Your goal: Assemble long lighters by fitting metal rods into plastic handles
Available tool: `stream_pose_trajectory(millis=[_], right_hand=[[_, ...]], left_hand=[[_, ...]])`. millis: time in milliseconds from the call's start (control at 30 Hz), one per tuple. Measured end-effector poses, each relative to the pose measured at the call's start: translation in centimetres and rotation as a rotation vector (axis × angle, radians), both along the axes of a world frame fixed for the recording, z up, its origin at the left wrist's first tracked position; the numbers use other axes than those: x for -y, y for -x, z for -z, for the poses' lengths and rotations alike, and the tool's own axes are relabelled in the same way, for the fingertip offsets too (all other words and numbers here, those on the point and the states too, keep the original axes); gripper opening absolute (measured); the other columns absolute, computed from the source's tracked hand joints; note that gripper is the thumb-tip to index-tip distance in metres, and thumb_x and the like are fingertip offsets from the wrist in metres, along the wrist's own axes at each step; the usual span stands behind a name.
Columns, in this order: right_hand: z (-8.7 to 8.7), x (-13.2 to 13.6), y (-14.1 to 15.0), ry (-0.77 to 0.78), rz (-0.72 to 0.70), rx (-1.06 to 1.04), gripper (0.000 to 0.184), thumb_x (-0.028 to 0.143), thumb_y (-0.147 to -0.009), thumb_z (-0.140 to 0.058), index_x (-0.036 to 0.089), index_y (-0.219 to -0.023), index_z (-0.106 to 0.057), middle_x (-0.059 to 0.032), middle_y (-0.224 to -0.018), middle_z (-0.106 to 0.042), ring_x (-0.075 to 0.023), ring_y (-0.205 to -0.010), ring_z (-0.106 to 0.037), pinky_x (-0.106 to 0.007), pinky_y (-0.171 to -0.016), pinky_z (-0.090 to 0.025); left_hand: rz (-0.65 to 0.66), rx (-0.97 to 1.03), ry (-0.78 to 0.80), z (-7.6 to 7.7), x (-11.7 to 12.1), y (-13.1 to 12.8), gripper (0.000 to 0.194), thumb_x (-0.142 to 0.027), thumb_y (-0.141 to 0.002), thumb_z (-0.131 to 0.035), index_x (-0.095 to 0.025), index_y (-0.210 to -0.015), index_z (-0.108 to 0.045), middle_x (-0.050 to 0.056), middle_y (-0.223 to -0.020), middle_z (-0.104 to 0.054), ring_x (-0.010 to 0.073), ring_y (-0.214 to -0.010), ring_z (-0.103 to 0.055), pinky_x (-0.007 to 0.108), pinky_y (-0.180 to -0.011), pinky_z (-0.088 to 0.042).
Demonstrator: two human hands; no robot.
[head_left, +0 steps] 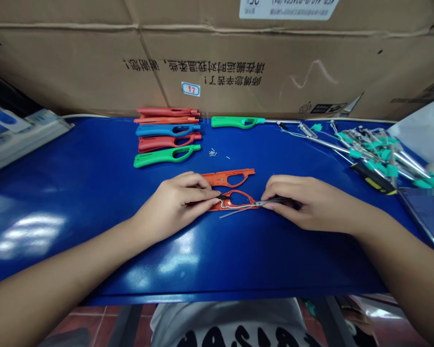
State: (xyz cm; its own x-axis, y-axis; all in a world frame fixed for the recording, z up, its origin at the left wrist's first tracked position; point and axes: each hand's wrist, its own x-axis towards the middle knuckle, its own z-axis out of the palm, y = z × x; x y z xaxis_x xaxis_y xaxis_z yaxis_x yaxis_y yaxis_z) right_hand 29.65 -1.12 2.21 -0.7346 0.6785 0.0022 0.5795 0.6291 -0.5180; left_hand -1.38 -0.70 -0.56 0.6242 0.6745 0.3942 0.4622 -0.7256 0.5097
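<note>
Pinching a black part (pixel 223 197), the left hand (pixel 186 198) steadies the orange shell (pixel 251 198) just nearer than the second half (pixel 220 179), while the right hand (pixel 292 200) grips a dark tool (pixel 281 200) whose tug could dislodge the wires (pixel 236 207).

Both arms bare afaict. L forearm (pixel 79 265) angles in from one side, R forearm (pixel 394 260) from the other. L hand (pixel 169 202) is pinching, thumb (pixel 204 207) nearest the body. R hand (pixel 311 202) mirrors it, fingers (pixel 282 181) curled. Tips face e/o, small gap btwn, hands well apart.
</note>
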Motion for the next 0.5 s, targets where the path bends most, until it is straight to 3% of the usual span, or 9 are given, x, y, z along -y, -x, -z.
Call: stream_pose_trajectory(millis=[500], right_hand=[[0.12, -0.09, -0.12, -0.023, 0.045, 0.064, 0.013, 0.032, -0.102, -0.052, 0.023, -0.102, -0.061, -0.0033, -0.099, -0.068, -0.0165, -0.081, -0.061, -0.029, -0.069, -0.043]], left_hand=[[0.043, -0.062, -0.051, -0.16, 0.09, -0.28, 0.018, -0.023, -0.097, -0.066, -0.018, -0.110, -0.078, 0.008, -0.104, -0.074, 0.0177, -0.093, -0.071, 0.030, -0.083, -0.060]])
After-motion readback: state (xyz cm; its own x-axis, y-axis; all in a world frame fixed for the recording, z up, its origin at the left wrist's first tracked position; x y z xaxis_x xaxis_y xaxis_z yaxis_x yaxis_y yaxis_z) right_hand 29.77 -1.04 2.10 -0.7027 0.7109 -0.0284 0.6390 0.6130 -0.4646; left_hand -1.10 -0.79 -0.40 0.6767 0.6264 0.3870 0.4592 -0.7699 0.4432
